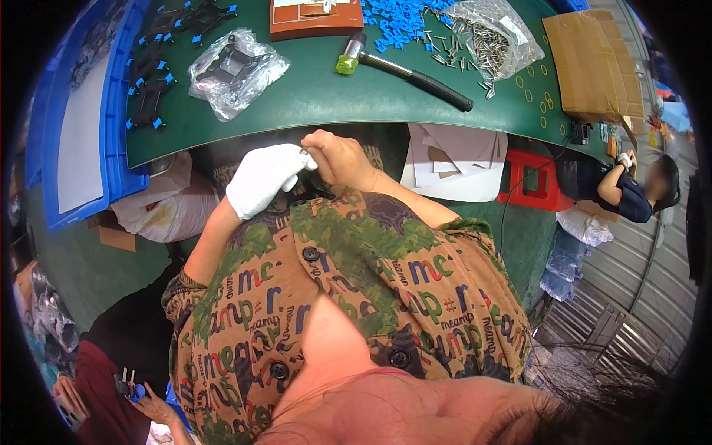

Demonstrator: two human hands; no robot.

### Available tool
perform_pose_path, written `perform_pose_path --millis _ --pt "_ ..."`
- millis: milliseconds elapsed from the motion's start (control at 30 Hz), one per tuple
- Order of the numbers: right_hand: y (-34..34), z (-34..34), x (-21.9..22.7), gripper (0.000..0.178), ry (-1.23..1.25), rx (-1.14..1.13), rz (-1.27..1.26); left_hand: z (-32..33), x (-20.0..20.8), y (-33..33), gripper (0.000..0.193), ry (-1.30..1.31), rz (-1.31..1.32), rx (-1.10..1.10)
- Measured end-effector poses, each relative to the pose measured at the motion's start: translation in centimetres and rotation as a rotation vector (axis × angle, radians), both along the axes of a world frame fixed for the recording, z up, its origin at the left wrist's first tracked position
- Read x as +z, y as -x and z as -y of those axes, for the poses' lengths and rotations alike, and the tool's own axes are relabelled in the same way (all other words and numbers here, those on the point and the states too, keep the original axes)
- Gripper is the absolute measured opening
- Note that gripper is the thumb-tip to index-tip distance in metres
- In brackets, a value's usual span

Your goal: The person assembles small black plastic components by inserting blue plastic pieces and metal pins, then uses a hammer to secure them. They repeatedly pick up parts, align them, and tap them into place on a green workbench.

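Just off the near edge of the green counter (311, 100), on the person's side, a small piece (304, 151) sits between the two hands; it is too small and too covered to identify, though a dark, metallic glint shows. The fingers of the white-gloved left hand (268, 179) look closed on it from one side, and the thumb and forefinger of the bare right hand (341, 160) seem to pinch it from the other. It should handle as light and stiff, with little surface to hold, so a fingertip pinch suits it; if smooth metal, it could slip against the covered fingers. On the counter, slim shiny metal pins (488, 52) spill from a crinkled clear bag (523, 46) beside glossy blue plastic pieces (397, 22). The hammer (437, 90) has a dark grip and a translucent yellow-green face, its weight likely in the head. Black frames (147, 101) with blue tips look rigid and angular, and a dark part (235, 65) lies inside soft, creased film (263, 72)
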State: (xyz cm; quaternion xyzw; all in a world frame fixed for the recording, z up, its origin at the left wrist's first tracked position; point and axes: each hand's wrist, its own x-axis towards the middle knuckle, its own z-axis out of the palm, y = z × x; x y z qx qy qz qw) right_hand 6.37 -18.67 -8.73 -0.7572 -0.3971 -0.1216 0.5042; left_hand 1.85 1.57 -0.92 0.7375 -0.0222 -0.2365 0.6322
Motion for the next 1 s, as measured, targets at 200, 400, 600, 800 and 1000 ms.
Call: perform_pose_path --millis 200,400,600,800,1000 --pt "0.2 0.1 -0.1 0.024 0.012 0.012 -0.029 0.1 0.0 0.2 0.027 -0.004 -0.01 0.022" --pt "-0.3 1.2 2.1 0.025 0.064 0.059 -0.078 0.3 0.4 0.3 0.025 -0.047 0.027 0.016" --pt "-6.1 6.8 9.1 0.024 0.219 -0.267 0.124 -0.2 1.0 0.1 0.025 -0.133 0.146 0.109" --pt "-14.9 11.8 9.9 0.021 0.659 -0.48 -0.01 0.2 0.2 0.1 0.024 -0.103 0.127 0.018" --pt "-16.7 12.0 10.2 0.018 0.884 -0.287 0.098 -0.2 -0.5 0.4 0.024 -0.042 0.078 0.059"
